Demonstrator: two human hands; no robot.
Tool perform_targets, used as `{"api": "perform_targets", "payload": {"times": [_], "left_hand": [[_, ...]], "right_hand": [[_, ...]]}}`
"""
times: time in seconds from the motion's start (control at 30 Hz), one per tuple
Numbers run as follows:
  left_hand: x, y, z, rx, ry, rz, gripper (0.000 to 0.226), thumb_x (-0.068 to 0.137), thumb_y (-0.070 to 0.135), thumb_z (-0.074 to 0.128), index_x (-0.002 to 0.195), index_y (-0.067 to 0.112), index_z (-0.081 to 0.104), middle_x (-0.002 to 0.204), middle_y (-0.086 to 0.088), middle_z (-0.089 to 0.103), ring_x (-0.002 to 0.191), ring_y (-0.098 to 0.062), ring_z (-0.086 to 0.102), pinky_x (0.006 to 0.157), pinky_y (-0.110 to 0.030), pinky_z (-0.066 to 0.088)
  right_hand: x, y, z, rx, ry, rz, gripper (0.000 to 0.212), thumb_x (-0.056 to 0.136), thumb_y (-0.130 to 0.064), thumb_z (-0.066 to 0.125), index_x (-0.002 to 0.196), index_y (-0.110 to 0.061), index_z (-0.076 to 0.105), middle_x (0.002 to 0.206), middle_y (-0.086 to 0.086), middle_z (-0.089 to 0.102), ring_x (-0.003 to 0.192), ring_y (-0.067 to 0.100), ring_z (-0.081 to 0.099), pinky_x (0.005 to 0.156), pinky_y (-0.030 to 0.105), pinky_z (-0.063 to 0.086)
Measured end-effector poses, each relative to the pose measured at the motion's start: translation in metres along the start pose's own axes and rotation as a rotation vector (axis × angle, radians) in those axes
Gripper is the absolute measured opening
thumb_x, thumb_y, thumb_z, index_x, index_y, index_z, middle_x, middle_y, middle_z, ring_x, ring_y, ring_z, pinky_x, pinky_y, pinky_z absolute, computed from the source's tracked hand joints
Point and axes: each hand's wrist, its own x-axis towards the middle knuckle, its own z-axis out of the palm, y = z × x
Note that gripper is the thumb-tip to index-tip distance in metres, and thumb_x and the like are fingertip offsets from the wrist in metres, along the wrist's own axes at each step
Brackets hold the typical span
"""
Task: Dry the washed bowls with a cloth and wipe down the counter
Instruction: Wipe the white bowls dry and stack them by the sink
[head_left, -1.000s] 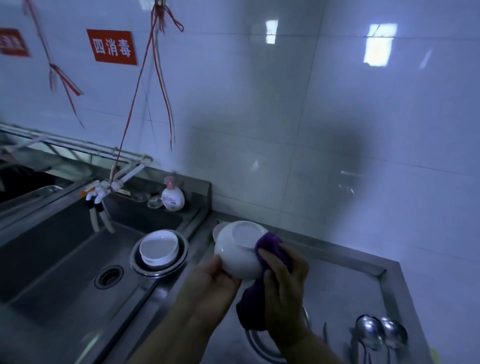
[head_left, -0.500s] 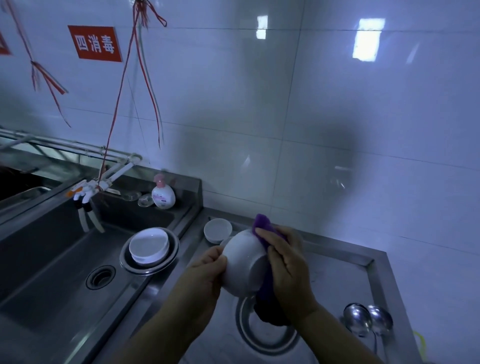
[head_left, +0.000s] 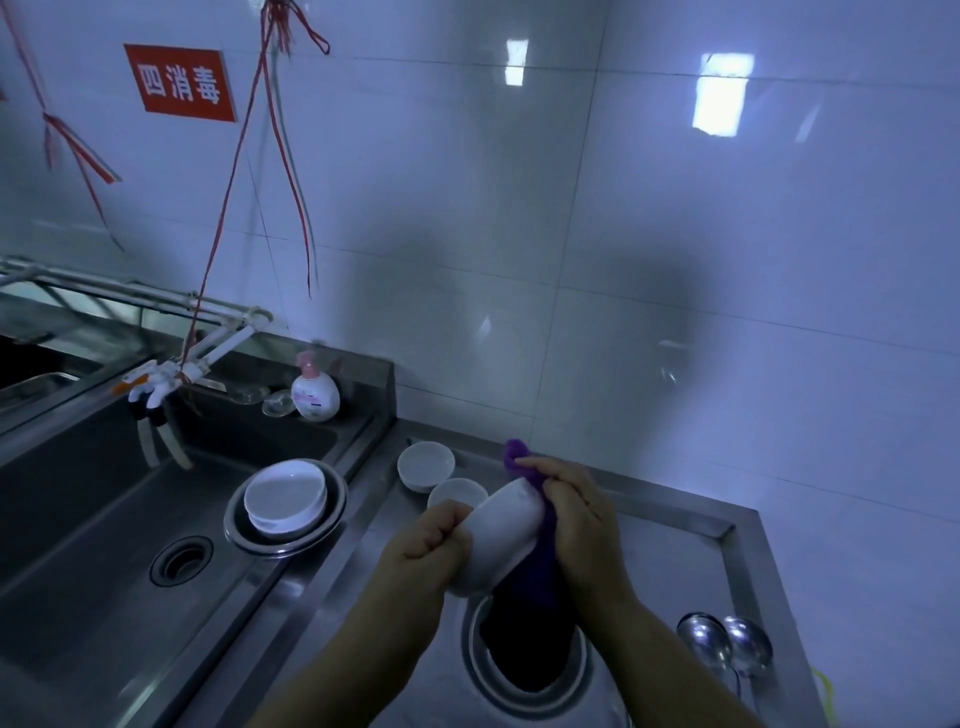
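Head view: a white bowl (head_left: 506, 535) is held in the air over the steel counter (head_left: 670, 561), tipped on its side. The left hand (head_left: 423, 553) grips its near rim with curled fingers, knuckles up. The right hand (head_left: 576, 512) pinches a purple cloth (head_left: 530, 582) against the bowl's far side; one end of the cloth pokes up above the fingers and the rest hangs down dark below the bowl. Both forearms reach in from the bottom edge.

Under the cloth a round steel dish (head_left: 524, 691) sits on the counter; what it holds is hidden by the cloth. Just behind the held bowl two small white bowls (head_left: 427, 464) stand upright near the counter's back edge, one partly covered by the left hand; their insides look bare. At the right, two steel ladles (head_left: 727, 647) lie side by side, bowls facing up.

Left of the counter is a deep steel sink (head_left: 78, 519) with a round drain (head_left: 182, 560). On its right rim a steel plate (head_left: 311, 530) carries another white bowl (head_left: 284, 496), upright. At the sink's back corner stands a white pump bottle (head_left: 314, 394) with a pink top; its label is too small to read. A white tap (head_left: 156, 379) hangs over the sink, tied up with red string (head_left: 236, 156).

On the tiled wall a red sign (head_left: 179, 83) reads 四消毒 in white.
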Motion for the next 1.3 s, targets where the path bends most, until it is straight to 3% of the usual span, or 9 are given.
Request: {"api": "perform_targets", "payload": {"times": [0.07, 0.23, 0.4, 0.57, 0.77, 0.9, 1.0, 1.23, 1.3], "left_hand": [[0.002, -0.004, -0.006, -0.055, 0.006, -0.038, 0.030, 0.094, 0.005, 0.042, 0.085, 0.015, 0.068, 0.087, -0.010, 0.065, 0.077, -0.015, 0.057, 0.069, -0.026, 0.042], [0.016, -0.021, -0.041, -0.093, 0.133, -0.146, 0.027, 0.095, 0.008, 0.044, 0.086, 0.017, 0.068, 0.092, -0.010, 0.067, 0.087, -0.025, 0.057, 0.076, -0.035, 0.041], [0.048, -0.042, -0.094, 0.097, 0.249, -0.208, 0.018, 0.091, 0.002, 0.044, 0.090, 0.007, 0.061, 0.089, -0.015, 0.060, 0.076, -0.026, 0.055, 0.061, -0.034, 0.045], [0.080, -0.067, -0.158, 0.412, 0.321, -0.126, 0.017, 0.083, -0.001, 0.048, 0.076, 0.010, 0.059, 0.067, -0.009, 0.058, 0.061, -0.023, 0.051, 0.056, -0.034, 0.039], [0.123, -0.105, -0.232, 0.980, 0.308, -0.017, 0.023, 0.087, 0.011, 0.053, 0.104, 0.017, 0.067, 0.094, -0.002, 0.068, 0.087, -0.025, 0.063, 0.073, -0.027, 0.040], [0.140, -0.128, -0.254, 1.266, 0.218, 0.072, 0.013, 0.077, 0.003, 0.066, 0.085, 0.011, 0.072, 0.077, -0.009, 0.070, 0.074, -0.030, 0.065, 0.064, -0.036, 0.049], [0.148, -0.143, -0.263, 1.378, 0.139, 0.149, 0.028, 0.051, -0.005, 0.081, 0.070, 0.012, 0.071, 0.059, -0.006, 0.065, 0.053, -0.028, 0.062, 0.049, -0.033, 0.050], [0.146, -0.163, -0.269, 1.361, 0.090, 0.338, 0.021, 0.061, 0.000, 0.057, 0.073, 0.006, 0.072, 0.062, -0.008, 0.067, 0.056, -0.028, 0.064, 0.056, -0.035, 0.054], [0.144, -0.164, -0.270, 1.343, 0.098, 0.377, 0.032, 0.068, 0.007, 0.041, 0.073, 0.006, 0.072, 0.062, -0.007, 0.066, 0.056, -0.027, 0.064, 0.056, -0.033, 0.054]], "right_hand": [[0.002, 0.011, 0.001, 0.065, -0.019, 0.144, 0.035, 0.098, -0.005, 0.038, 0.092, -0.024, 0.066, 0.096, -0.004, 0.066, 0.082, -0.002, 0.060, 0.070, 0.011, 0.047], [0.003, 0.035, 0.032, -0.008, -0.083, 0.416, 0.028, 0.098, -0.016, 0.044, 0.094, -0.033, 0.065, 0.097, -0.006, 0.068, 0.091, 0.013, 0.062, 0.078, 0.031, 0.052], [0.013, 0.045, 0.072, -0.068, -0.061, 0.391, 0.020, 0.096, -0.026, 0.051, 0.088, -0.041, 0.062, 0.094, -0.017, 0.064, 0.087, 0.000, 0.057, 0.068, 0.016, 0.043], [0.029, 0.058, 0.105, -0.188, -0.107, 0.352, 0.030, 0.097, -0.019, 0.050, 0.086, -0.045, 0.060, 0.093, -0.020, 0.062, 0.086, -0.006, 0.054, 0.068, 0.011, 0.039], [0.040, 0.084, 0.137, -0.209, -0.047, 0.414, 0.028, 0.095, -0.017, 0.052, 0.089, -0.040, 0.065, 0.100, -0.013, 0.064, 0.091, 0.002, 0.057, 0.073, 0.018, 0.042], [0.046, 0.102, 0.148, -0.241, -0.007, 0.441, 0.029, 0.093, -0.007, 0.053, 0.090, -0.032, 0.068, 0.102, -0.002, 0.066, 0.093, 0.005, 0.059, 0.083, 0.025, 0.042], [0.051, 0.114, 0.153, -0.264, 0.021, 0.474, 0.025, 0.093, -0.007, 0.053, 0.096, -0.025, 0.070, 0.105, 0.002, 0.066, 0.096, 0.015, 0.060, 0.091, 0.032, 0.045], [0.056, 0.131, 0.163, -0.270, 0.057, 0.496, 0.026, 0.093, -0.009, 0.052, 0.097, -0.028, 0.068, 0.105, -0.001, 0.066, 0.097, 0.015, 0.059, 0.092, 0.034, 0.047], [0.058, 0.133, 0.167, -0.268, 0.059, 0.492, 0.026, 0.093, -0.010, 0.053, 0.094, -0.031, 0.068, 0.103, -0.002, 0.066, 0.094, 0.013, 0.060, 0.089, 0.033, 0.048]]}}
